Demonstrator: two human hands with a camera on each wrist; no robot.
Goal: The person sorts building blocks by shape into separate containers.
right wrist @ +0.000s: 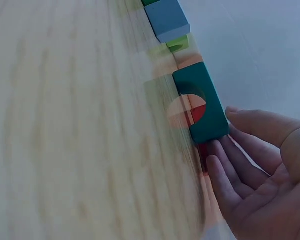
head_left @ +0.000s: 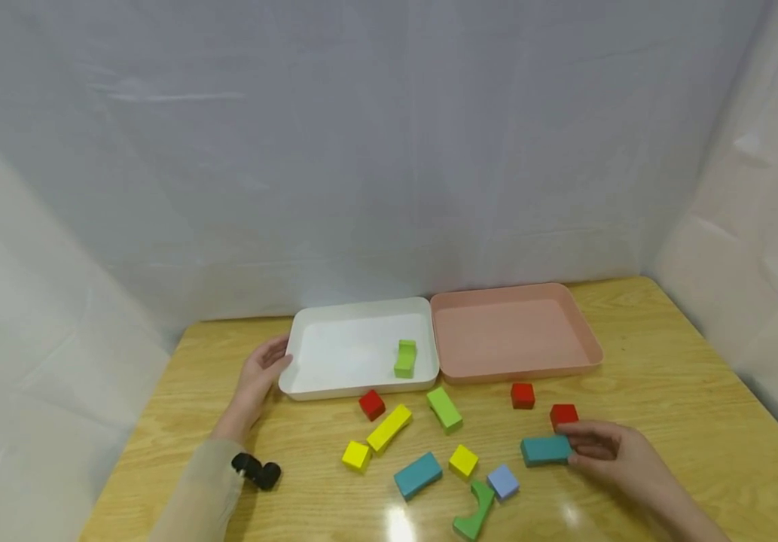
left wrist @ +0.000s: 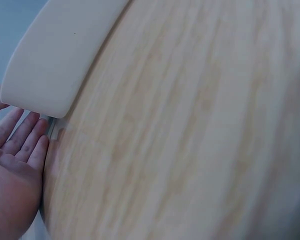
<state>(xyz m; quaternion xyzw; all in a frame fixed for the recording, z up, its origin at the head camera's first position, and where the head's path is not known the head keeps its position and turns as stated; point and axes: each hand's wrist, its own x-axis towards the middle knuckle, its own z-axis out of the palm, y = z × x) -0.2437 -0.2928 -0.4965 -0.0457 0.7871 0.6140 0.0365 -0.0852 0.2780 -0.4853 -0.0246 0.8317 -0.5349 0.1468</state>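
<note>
My left hand (head_left: 264,369) is at the left end of a white tray (head_left: 341,351), thumb against its wall; in the left wrist view its fingers (left wrist: 24,134) extend past the tray's corner. A green arched block (head_left: 405,359) lies inside the tray. My right hand (head_left: 622,458) is at the right end of a teal arched block (head_left: 543,451), which rests on the table. In the right wrist view the thumb is at the block's edge and the loosely bent fingers reach round its end; firm contact is unclear. Just behind is a red cube (head_left: 563,415).
A pink tray (head_left: 514,335) adjoins the white one. Scattered on the table are another teal block (head_left: 419,476), a green arch (head_left: 475,513), a lavender cube (head_left: 502,482), a yellow bar (head_left: 389,429), a light green block (head_left: 445,410), and several red and yellow cubes.
</note>
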